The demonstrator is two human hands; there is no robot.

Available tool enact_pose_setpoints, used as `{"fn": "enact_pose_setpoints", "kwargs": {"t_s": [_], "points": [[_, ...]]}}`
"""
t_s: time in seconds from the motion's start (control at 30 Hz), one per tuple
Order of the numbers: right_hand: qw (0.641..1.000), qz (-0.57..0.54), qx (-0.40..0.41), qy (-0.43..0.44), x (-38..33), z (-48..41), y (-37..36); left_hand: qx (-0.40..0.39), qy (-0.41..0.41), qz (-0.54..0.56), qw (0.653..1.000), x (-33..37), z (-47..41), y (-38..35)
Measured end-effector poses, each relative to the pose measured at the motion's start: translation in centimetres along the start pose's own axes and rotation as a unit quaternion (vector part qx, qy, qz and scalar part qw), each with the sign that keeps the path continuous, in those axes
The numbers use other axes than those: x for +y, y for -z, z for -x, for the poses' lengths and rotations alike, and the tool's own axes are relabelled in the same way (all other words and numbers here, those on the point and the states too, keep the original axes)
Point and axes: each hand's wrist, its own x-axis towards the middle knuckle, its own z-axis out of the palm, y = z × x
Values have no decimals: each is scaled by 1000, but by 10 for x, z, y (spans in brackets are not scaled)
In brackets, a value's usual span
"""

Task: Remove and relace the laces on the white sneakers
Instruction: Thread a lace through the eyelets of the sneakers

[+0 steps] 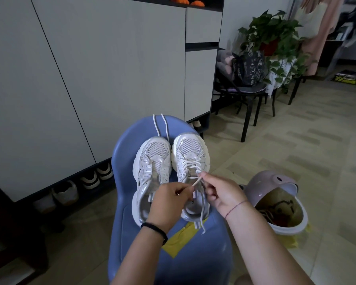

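Two white sneakers stand side by side on a blue plastic chair (130, 223), toes pointing away from me. The left sneaker (152, 167) has bare eyelets. Its loose white lace (159, 126) lies over the chair's far edge. The right sneaker (190, 159) carries a white lace (190, 164) crossed through its front eyelets. My left hand (169, 200) pinches the tip of one lace end above the shoes' openings. My right hand (220, 192) pinches the lace close to an upper eyelet. The other lace end (201, 221) hangs over the right shoe's heel.
A pink bin (275, 200) with its lid open stands on the floor at the right. White cabinets (90, 68) rise behind the chair, with shoes under them. A dark chair (247, 93) with bags and a potted plant (273, 38) stand far right. Yellow paper (177, 241) lies on the seat.
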Motion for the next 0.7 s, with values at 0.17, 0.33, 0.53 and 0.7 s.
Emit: {"fn": "enact_pose_setpoints", "kwargs": {"t_s": [0.17, 0.33, 0.53, 0.7], "points": [[992, -110, 24, -49, -4, -5, 5, 30, 35, -17, 999, -7, -2, 17], [996, 52, -56, -39, -2, 8, -3, 30, 59, 56, 996, -3, -3, 16], [994, 53, -16, 89, 1, 8, -11, -4, 54, 60, 997, -2, -1, 13], [998, -16, -4, 61, -1, 4, -6, -2, 87, 66, 994, -7, -3, 18]]}}
